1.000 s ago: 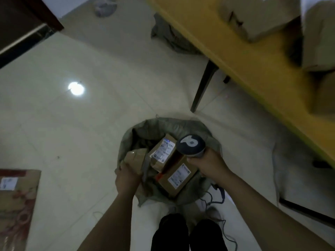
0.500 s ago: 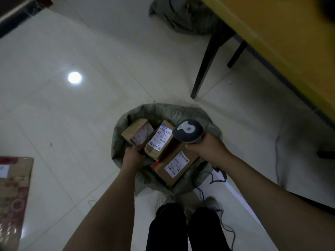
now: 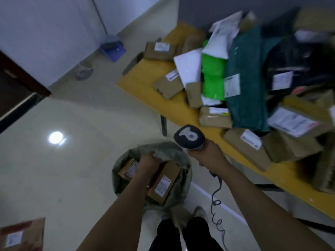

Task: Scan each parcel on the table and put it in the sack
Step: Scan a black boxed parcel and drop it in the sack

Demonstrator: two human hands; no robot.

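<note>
A grey-green sack (image 3: pixel 178 193) stands open on the floor with brown cardboard parcels (image 3: pixel 164 182) inside. My left hand (image 3: pixel 149 163) reaches into its mouth, fingers curled over the sack's far rim fabric. My right hand (image 3: pixel 208 154) grips the handle of a dark barcode scanner (image 3: pixel 189 137) just right of the sack; its coiled cable (image 3: pixel 216 201) hangs down. On the yellow table (image 3: pixel 143 82) at the right lie several parcels: brown boxes (image 3: pixel 246 148), a bright green bag (image 3: pixel 213 78), a dark green bag (image 3: pixel 248 98) and white mailers (image 3: pixel 188 67).
A cardboard box (image 3: pixel 21 236) with a label sits on the floor at the bottom left. A blue dustpan (image 3: pixel 113 49) leans by the far wall, a dark door frame (image 3: pixel 20 86) at the left. My legs (image 3: pixel 183 234) stand just behind the sack. A table leg (image 3: pixel 163 124) stands behind it.
The view has swung up and right, bringing the table's parcels into sight. My left hand let go of the small box, which lies in the sack, and moved to the rim.
</note>
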